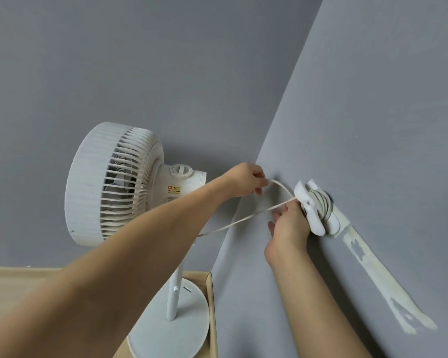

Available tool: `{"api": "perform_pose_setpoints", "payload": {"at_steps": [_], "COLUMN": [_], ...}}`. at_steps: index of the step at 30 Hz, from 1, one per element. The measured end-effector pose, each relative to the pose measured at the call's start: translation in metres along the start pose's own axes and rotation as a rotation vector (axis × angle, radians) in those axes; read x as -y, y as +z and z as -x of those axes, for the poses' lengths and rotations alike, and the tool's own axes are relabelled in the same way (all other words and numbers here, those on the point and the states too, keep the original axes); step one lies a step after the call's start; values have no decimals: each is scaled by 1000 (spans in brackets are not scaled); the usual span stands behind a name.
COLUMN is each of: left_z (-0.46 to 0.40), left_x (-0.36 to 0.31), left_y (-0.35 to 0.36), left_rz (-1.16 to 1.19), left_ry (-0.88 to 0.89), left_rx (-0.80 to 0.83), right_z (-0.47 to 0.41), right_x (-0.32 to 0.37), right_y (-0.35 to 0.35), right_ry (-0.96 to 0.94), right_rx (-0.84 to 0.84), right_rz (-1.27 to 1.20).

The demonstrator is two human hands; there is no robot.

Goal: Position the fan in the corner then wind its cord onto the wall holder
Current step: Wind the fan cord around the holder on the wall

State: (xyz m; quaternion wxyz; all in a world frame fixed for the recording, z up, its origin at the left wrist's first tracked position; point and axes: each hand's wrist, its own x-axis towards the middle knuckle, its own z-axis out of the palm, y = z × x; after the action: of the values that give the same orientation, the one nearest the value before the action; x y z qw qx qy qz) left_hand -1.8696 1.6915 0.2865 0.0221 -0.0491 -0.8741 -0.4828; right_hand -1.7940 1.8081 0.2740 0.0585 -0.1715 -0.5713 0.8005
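Note:
A white pedestal fan [114, 184] stands in the corner on its round base [171, 329], head facing left. Its white cord [243, 220] runs from behind my left arm up to a white wall holder [314, 206] on the right wall, where several turns are wound. My left hand [245, 179] pinches a loop of the cord just left of the holder. My right hand [289, 228] rests against the holder's front flange, its fingers spread by the cord where it enters the holder.
Two grey walls meet at the corner [267, 140]. A pale patch of scraped paint [378, 277] runs down the right wall below the holder. A light wood floor [16, 282] and skirting strip [211, 301] lie under the fan.

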Motion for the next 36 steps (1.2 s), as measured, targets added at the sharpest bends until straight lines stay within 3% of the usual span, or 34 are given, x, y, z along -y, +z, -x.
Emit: {"api": "perform_pose_setpoints", "payload": {"at_steps": [6,13,18,24,30,36], "left_z": [14,62,88,106,111,111], "left_x": [-64,-136,-169,-182,-179,-180], "left_y": [-31,-29,-12,3,20,23], "left_rz": [-32,-177,-447,-736,-812,-782], "left_ry": [135,304,286,206,200,193], "left_rx": [-145,-81,113,238,297,299], "right_z": [31,61,86,105,113,115], "right_x": [20,42,51,48,51,47], "right_y": [-11,-30,-54,-76,-92,-98], "right_ry": [211,297,330,307,283,178], "right_rx": [109,254,364,365,376,307], "right_rz": [106,37,-104,-345,-516,-498]}}
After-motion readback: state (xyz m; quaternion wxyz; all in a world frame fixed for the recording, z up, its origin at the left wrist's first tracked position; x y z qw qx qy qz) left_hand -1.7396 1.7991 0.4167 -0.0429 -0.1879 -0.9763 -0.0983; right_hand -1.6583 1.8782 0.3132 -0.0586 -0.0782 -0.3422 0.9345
